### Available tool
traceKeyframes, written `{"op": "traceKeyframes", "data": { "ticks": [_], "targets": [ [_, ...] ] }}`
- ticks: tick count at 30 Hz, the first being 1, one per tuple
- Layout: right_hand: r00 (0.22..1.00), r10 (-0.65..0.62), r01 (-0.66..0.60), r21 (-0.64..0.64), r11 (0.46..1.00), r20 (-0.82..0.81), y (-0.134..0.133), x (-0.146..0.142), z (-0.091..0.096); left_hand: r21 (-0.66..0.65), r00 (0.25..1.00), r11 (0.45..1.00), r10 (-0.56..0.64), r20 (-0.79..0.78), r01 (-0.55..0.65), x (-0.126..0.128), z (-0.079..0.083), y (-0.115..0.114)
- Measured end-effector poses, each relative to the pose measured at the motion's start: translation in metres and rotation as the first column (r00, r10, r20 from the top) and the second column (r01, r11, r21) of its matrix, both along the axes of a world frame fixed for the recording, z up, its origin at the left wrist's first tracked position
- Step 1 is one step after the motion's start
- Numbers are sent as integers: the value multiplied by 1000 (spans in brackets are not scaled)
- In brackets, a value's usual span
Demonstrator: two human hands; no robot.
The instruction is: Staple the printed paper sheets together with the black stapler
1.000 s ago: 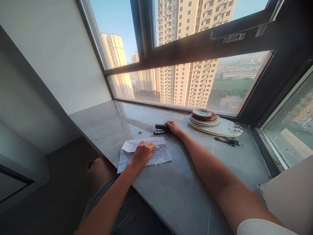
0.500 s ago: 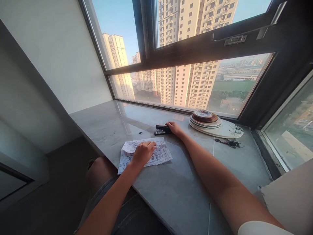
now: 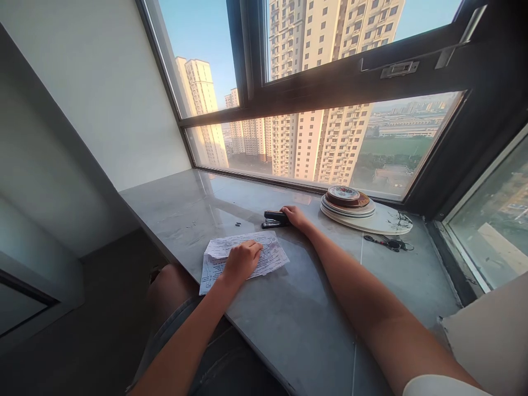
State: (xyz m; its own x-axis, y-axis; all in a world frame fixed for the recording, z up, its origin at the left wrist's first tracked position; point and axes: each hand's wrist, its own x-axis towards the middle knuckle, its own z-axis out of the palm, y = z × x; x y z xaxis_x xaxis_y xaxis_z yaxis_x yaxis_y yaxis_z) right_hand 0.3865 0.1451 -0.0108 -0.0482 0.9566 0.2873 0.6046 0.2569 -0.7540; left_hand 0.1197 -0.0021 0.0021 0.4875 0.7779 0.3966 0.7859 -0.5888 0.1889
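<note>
Stapler and papers both sit on the grey sill, the stapler just beyond the far edge of the sheets and apart from them. The right hand is wrapped around the rear end of the stapler, whose front points left, with its upper arm and base parted there. The left hand lies over the middle of the papers, fingers bent and touching them; whether they pinch a sheet or only press down, I cannot tell. The papers carry dark print, and an upper sheet overlaps another, its left edge raised and creased. Two small dark bits lie between the papers and the stapler, a little to the left. Right of the right hand, near the window, plates are stacked on a wide white oval board with a dark branch pattern at its right end. Keys on a dark cord lie just in front of the board.
</note>
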Motion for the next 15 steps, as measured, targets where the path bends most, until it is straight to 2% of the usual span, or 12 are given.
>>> {"op": "traceKeyframes", "data": {
  "ticks": [4,9,15],
  "targets": [
    [1000,0,0,-1,1000,3,1,0,0,-25,997,999,22,70,-21,0,-1,2],
    [1000,-3,3,-1,1000,0,1,0,-1,-29,991,1000,-7,132,11,-2,0,4],
    [1000,6,-6,2,1000,-11,-1,0,0,-47,993,999,22,119,-16,0,0,4]
  ]
}}
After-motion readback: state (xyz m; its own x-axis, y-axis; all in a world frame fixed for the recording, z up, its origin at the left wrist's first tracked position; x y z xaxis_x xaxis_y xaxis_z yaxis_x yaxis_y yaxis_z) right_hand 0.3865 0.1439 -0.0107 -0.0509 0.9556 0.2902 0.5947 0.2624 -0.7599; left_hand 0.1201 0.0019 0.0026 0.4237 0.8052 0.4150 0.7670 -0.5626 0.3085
